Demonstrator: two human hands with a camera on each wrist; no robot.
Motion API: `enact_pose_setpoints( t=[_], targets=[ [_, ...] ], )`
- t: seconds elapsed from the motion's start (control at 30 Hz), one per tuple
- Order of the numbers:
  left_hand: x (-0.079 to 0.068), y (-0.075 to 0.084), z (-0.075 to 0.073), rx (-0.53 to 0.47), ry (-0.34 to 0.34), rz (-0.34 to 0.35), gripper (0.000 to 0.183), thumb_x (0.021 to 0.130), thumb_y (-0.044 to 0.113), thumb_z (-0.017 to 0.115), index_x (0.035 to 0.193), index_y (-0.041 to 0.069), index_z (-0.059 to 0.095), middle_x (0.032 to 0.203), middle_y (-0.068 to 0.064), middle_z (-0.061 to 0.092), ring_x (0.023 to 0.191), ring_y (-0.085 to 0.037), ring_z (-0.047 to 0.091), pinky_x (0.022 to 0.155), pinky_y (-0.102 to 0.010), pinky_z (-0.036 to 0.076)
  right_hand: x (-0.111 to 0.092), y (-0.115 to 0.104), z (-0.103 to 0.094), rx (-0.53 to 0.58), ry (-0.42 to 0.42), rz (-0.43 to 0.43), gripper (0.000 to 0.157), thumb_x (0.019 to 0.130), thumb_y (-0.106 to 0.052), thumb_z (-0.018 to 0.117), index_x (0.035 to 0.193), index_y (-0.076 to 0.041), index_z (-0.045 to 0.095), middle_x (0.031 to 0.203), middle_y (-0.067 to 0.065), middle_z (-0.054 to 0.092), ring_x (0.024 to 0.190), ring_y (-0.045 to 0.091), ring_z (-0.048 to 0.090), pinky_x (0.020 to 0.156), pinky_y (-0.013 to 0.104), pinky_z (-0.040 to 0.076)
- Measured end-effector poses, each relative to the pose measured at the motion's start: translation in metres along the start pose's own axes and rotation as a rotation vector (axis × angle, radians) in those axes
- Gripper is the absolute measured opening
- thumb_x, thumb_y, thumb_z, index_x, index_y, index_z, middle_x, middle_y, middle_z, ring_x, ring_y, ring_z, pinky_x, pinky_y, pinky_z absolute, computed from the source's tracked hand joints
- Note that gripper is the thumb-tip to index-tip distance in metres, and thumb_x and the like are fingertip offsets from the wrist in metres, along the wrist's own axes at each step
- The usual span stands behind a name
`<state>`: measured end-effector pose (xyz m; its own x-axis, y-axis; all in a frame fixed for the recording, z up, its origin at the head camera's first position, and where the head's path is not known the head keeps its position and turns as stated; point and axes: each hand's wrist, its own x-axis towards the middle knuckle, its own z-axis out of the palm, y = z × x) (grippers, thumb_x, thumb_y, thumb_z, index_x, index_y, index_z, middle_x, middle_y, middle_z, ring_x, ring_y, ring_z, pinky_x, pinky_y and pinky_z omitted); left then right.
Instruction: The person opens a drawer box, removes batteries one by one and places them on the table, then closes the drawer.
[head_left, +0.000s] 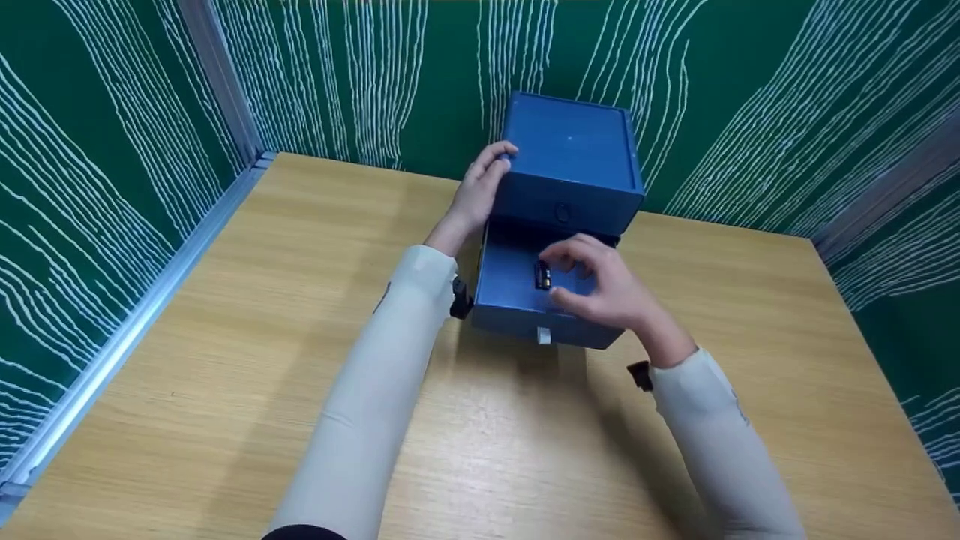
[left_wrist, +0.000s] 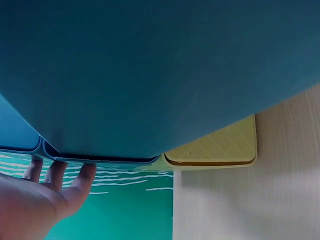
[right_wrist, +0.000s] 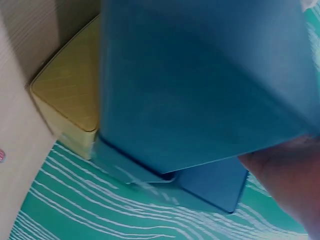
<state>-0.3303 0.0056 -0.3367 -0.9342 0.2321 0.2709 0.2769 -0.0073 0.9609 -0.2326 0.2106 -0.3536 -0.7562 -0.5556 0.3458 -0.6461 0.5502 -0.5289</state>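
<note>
A blue drawer cabinet (head_left: 574, 142) stands at the back of the table, its middle drawer (head_left: 506, 289) pulled out towards me. Inside that drawer lies a small dark item with a gold band, which looks like batteries (head_left: 542, 275). My right hand (head_left: 600, 281) hovers over the drawer, thumb and forefinger spread apart beside the batteries; in the right wrist view the blue drawer (right_wrist: 200, 90) hides its fingertips. My left hand (head_left: 476, 187) rests against the cabinet's left side, and the left wrist view shows its fingers (left_wrist: 82, 182) touching the side edge.
Below the pulled-out drawer, the wrist views show a yellow bottom tier (left_wrist: 220, 142). A light tab (head_left: 544, 335) sticks out from the drawer front. The wooden table (head_left: 300, 315) backs onto green panels (head_left: 442, 90) with white wavy lines.
</note>
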Motion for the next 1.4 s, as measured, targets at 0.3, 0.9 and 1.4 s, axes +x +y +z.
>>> enact_pose_setpoints(
  t=[0.3,0.9,1.4],
  targets=[
    [0.002,-0.003,0.0,-0.032,-0.02,0.008,0.029,0.095,0.02,0.029,0.119,0.014,0.045,0.132,0.005,0.035,0.119,-0.009,0.031,0.099,-0.029,0.025,0.015,0.029,0.007,-0.128,-0.08,0.089,0.04,0.071,-0.026,0.066,0.11,-0.018,0.057,0.103,-0.001,0.055,0.088,0.015,0.049,0.078,0.037,0.043],
    [0.003,-0.001,0.001,-0.009,0.008,0.043,0.03,0.094,0.014,0.031,0.119,0.009,0.046,0.133,-0.001,0.037,0.119,-0.009,0.033,0.098,-0.025,0.026,0.022,0.046,0.017,-0.489,-0.096,0.173,0.045,0.065,-0.041,0.066,0.102,-0.016,0.062,0.099,0.0,0.056,0.088,0.02,0.051,0.081,0.039,0.042],
    [0.0,-0.001,0.001,-0.003,0.014,0.028,0.03,0.094,0.018,0.031,0.119,0.012,0.046,0.131,0.003,0.037,0.119,-0.009,0.033,0.098,-0.027,0.026,0.023,0.048,0.019,-0.587,-0.116,0.167,0.043,0.069,-0.043,0.063,0.103,-0.016,0.063,0.098,0.004,0.057,0.086,0.026,0.051,0.075,0.043,0.043]
  ],
)
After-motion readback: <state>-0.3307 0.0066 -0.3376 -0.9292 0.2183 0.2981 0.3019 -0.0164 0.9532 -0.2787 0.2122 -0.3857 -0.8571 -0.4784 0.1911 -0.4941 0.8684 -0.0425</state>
